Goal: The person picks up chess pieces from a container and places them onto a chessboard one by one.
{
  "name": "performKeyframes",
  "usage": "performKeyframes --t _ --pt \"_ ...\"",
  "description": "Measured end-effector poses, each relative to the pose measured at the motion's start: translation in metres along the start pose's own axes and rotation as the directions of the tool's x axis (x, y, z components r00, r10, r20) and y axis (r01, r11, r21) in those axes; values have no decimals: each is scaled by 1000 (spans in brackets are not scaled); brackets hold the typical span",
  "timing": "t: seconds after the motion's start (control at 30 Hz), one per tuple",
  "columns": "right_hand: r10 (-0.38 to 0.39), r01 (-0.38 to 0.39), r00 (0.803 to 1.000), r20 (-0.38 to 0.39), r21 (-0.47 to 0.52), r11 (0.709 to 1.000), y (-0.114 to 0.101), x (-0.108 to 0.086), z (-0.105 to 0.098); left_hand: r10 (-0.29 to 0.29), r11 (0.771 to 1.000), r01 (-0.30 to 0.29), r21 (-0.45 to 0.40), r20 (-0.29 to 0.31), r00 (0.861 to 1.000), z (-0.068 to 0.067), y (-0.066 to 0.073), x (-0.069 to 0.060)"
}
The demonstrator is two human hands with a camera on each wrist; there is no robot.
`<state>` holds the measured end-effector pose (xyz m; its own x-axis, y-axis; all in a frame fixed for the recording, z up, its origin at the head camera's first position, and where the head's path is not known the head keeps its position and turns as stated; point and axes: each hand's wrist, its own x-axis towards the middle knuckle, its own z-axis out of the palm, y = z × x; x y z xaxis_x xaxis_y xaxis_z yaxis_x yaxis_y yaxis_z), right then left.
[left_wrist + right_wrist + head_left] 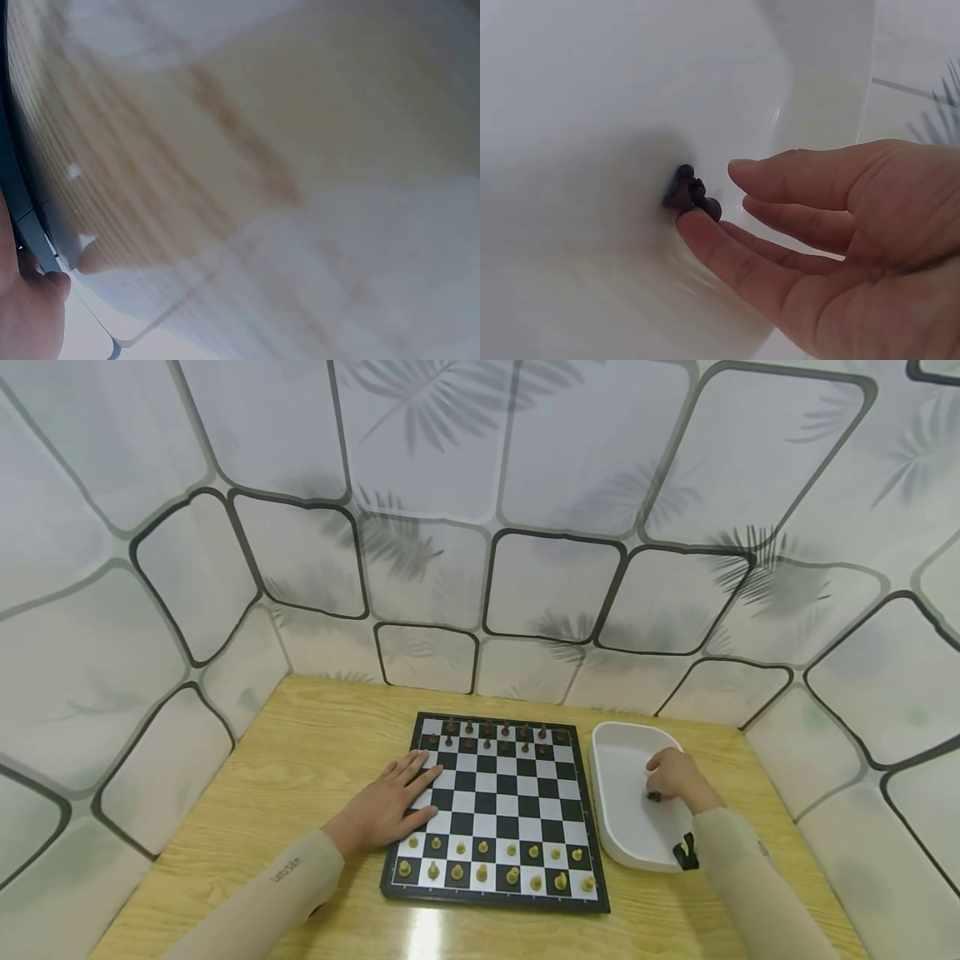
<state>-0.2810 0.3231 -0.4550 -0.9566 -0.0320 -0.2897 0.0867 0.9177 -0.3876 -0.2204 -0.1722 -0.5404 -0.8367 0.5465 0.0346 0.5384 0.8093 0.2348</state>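
Observation:
A black-and-white chessboard (497,806) lies on the table. My left hand (385,802) rests on its left edge with fingers spread flat. Gold chess pieces (482,872) fill two rows on the near side; dark brown chess pieces (487,727) stand in rows at the far side. To the right, my right hand (675,777) reaches into a white tray (621,777). In the right wrist view, one fingertip touches a small cluster of dark chess pieces (682,193) on the tray floor, while the thumb stays apart from them. How many pieces lie there I cannot tell.
The light wooden table (300,739) extends left of the board. Patterned fabric walls (427,656) close off the back and both sides. The tray stands just right of the board, with a black band (686,853) near its front right corner.

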Motion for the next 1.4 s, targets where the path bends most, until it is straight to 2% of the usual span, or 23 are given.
performKeyframes --t 0.33,0.63,1.1,1.4 --pt "9 -15 996 89 72 997 3 14 6 -5 1000 5 -1 7 1000 -2 1 0" --pt "-24 20 997 76 54 998 3 21 13 -5 1000 5 -7 13 1000 -2 2 0" --pt "-8 -6 996 88 155 988 7 22 11 -1 1000 1 0 -1 1000 -1 0 0" --pt "10 -27 991 137 126 992 4 16 10 -4 1000 4 -1 3 1000 -1 0 0"
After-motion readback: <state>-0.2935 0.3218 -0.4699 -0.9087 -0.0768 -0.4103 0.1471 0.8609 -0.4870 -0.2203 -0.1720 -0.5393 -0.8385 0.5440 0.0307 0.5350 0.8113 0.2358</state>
